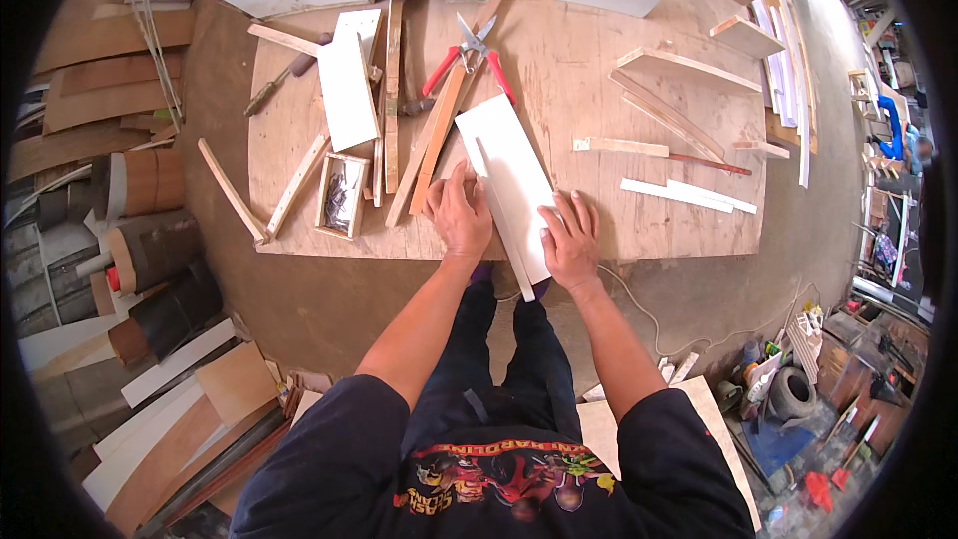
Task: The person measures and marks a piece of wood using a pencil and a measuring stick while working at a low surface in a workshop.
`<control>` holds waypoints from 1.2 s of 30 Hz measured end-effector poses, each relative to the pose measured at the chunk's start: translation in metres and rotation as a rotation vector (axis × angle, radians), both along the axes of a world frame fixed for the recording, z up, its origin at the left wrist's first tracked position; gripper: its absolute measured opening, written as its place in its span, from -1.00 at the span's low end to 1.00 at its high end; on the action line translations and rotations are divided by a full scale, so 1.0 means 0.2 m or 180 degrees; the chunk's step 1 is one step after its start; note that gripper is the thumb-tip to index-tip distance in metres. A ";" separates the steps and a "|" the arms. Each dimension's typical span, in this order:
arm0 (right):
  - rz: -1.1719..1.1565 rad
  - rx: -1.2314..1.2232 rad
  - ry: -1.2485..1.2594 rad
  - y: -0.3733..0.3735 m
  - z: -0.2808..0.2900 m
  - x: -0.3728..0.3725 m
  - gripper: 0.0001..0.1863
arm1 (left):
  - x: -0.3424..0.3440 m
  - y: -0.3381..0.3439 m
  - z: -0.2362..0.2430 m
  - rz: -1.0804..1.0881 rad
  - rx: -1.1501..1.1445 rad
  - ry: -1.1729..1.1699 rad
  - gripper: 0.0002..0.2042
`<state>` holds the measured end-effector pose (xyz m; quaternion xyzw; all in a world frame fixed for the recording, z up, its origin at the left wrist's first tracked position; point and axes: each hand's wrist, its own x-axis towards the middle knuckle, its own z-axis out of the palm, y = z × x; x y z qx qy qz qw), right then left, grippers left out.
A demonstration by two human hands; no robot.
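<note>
A long white board (511, 145) lies slanted across the table's near edge, its lower end sticking out toward me. Along its left side runs a narrow white strip (508, 222), reaching a little past the board's near end. My left hand (463, 215) is closed at the left edge, fingers curled and fingertips on the strip. From the other side my right hand (571, 238) grips the board's right edge, its fingers bent over it. Just beyond the board's far end lie red-handled snips (468, 52), their blades apart.
The wooden table (559, 70) carries brown wood strips (437, 140), a white panel (347, 90), a small box of nails (341, 196), a screwdriver (264, 97) and white strips (689, 195) at right. Boards stand along the far right. A cable (639, 311) crosses the floor.
</note>
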<state>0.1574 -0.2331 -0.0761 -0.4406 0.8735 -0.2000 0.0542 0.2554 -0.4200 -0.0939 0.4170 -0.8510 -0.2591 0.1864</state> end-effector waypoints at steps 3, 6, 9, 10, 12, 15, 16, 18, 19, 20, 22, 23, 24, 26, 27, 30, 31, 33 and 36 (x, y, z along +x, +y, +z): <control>0.0062 -0.0039 0.0019 0.01 0.01 -0.01 -0.62 | -0.02 0.02 0.00 0.0125 0.0017 -0.0070 -0.50; 0.0147 -0.0014 0.0094 0.01 0.01 -0.02 -0.62 | -0.04 0.00 -0.01 0.0074 -0.0498 -0.0176 -0.52; 0.0234 0.0111 0.0119 0.01 0.00 -0.03 -0.60 | -0.05 0.01 0.01 -0.0142 -0.0829 -0.0493 -0.51; 0.0261 0.0205 0.0093 0.01 0.00 -0.04 -0.58 | -0.05 0.02 0.02 -0.0277 -0.0855 -0.0754 -0.51; 0.0284 0.0217 0.0002 -0.06 0.06 -0.05 -0.53 | -0.08 0.02 0.04 -0.0232 -0.0777 -0.0812 -0.50; 0.0351 0.0289 -0.0061 -0.09 0.06 -0.07 -0.45 | -0.13 0.00 0.05 -0.0146 -0.0781 -0.0906 -0.48; 0.0399 0.0328 -0.0027 -0.09 0.05 -0.08 -0.41 | -0.14 -0.02 0.05 -0.0100 -0.0883 -0.0939 -0.48; 0.0439 0.0358 -0.0043 -0.07 0.03 -0.07 -0.40 | -0.16 -0.05 0.04 -0.0062 -0.0840 -0.0926 -0.49; 0.0459 0.0391 -0.0047 -0.05 0.03 -0.06 -0.39 | -0.15 -0.05 0.03 -0.0041 -0.0798 -0.0898 -0.49; 0.0467 0.0394 -0.0047 -0.04 0.03 -0.05 -0.39 | -0.15 -0.05 0.03 -0.0033 -0.0793 -0.0899 -0.49; 0.0436 0.0371 -0.0161 -0.02 0.03 -0.02 -0.40 | -0.14 -0.04 0.03 0.0015 -0.0694 -0.1013 -0.50; 0.0465 0.0343 -0.0305 -0.01 0.03 -0.01 -0.40 | -0.13 -0.04 0.02 0.0021 -0.0697 -0.1011 -0.50; 0.0471 0.0340 -0.0302 -0.01 0.03 -0.01 -0.40 | -0.12 -0.04 0.01 0.0066 -0.0665 -0.0983 -0.51; 0.0477 0.0360 -0.0330 0.00 0.02 0.00 -0.39 | -0.12 -0.03 0.00 0.0116 -0.0634 -0.0960 -0.52; 0.0483 0.0359 -0.0334 0.00 0.02 0.00 -0.39 | -0.12 -0.02 0.00 0.0136 -0.0603 -0.0929 -0.52; 0.0489 0.0352 -0.0298 -0.01 0.02 0.00 -0.38 | -0.13 -0.02 0.01 0.0186 -0.0577 -0.0920 -0.52; 0.0498 0.0366 -0.0291 -0.01 0.02 0.00 -0.38 | -0.14 -0.02 0.01 0.0209 -0.0587 -0.0933 -0.52; 0.0521 0.0377 -0.0284 -0.02 0.06 0.01 -0.38 | -0.14 -0.02 0.00 0.0250 -0.0585 -0.0890 -0.52; 0.0524 0.0322 -0.0015 -0.02 0.11 0.06 -0.34 | -0.13 -0.01 0.01 0.0215 -0.0678 -0.0909 -0.51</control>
